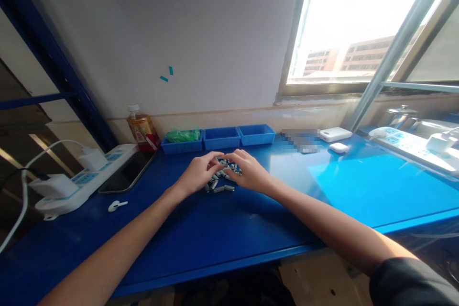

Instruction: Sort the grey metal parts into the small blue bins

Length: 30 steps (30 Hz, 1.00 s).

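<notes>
The left hand [199,171] and the right hand [250,172] are curling, half-closed, around a loose pile of short silvery metal pieces [229,188] lying on the blue bench [215,234]; whether either is gripping one, I cannot tell. Three blue plastic bins [222,143] are standing beyond, the leftmost containing green plastic [182,136].
</notes>
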Available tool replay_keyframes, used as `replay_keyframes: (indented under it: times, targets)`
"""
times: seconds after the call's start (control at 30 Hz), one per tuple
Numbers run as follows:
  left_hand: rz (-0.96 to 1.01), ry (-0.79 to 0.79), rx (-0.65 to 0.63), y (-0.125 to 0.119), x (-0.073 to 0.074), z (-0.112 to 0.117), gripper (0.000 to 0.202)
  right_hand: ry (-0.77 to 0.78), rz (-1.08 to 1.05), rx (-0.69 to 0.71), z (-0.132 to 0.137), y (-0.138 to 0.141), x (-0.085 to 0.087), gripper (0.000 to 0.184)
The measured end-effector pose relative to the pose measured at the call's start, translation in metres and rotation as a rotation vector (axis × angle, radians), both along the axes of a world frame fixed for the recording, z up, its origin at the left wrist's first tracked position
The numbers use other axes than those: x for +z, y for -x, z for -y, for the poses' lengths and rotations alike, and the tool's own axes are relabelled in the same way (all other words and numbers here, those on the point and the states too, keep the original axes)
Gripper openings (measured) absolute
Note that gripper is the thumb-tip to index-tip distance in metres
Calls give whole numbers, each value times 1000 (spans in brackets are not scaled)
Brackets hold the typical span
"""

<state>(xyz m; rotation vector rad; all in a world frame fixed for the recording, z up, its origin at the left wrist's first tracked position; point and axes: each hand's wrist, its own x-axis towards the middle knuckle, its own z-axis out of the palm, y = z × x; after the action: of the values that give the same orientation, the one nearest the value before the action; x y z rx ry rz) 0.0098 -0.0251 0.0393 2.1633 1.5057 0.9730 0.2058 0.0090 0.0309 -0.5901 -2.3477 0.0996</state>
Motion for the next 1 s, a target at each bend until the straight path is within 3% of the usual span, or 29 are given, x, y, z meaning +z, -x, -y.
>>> replay_keyframes:
  times: [0.13, 0.4, 0.57, 0.7, 0.83, 1.0]
  targets:
    - [223, 69, -67, -16, 4, 9, 35, -33, -47, 76, 5, 3, 1, 12]
    - [392, 125, -92, -13, 9, 9, 31, -12, -113, 8, 6, 1, 5, 15]
    - [380, 110, -59, -13, 8, 8, 35, 32, -178, -73, 6, 4, 4, 13]
    - [226, 33, -21, -9, 10, 8, 35, 84, -181, -126, 3, 9, 5, 19]
    - [109, -55, 20, -5, 14, 9, 33, 75, -210, -92, 5, 14, 7, 16]
    - [66, -40, 33, 2, 9, 4, 37, 26, -109, -18, -6, 14, 9, 15]
